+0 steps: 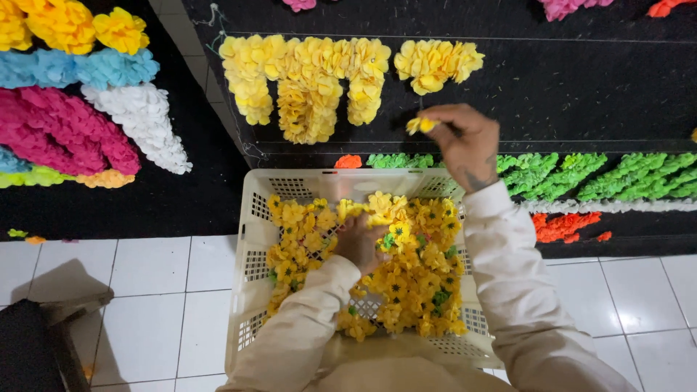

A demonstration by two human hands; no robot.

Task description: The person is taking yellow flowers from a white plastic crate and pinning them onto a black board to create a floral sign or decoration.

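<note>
White floor tiles (pixel 152 276) run under a big black board (pixel 581 94) laid flat, already studded with bright paper blooms. Near the person sits a cream plastic basket (pixel 250 218) with slotted walls, heaped with small yellow flowers (pixel 414 283). Their left hand (pixel 359 243) is buried among these, fingers curled into the pile; whether it actually grips one I cannot tell. The right hand (pixel 465 141) reaches to the far side over the board, pinching a single yellow flower (pixel 421 125) between fingertips, just below the right end of the yellow flower block (pixel 312 80) already set there.

That little flower looks feather-light, soft and easily crushed, so a gentle pinch at its base or centre seems the sensible hold, not a squeeze on the petals.

Around it: green rows (pixel 617 178) to the right, an orange patch (pixel 563 225) near them, an orange bloom (pixel 348 161) by the basket's far rim. On the left lie pink (pixel 65 131), white (pixel 141 123) and blue bands (pixel 72 69). The basket's far wall and the finished yellow clusters crowd the reach, so a sleeve could brush them.
</note>
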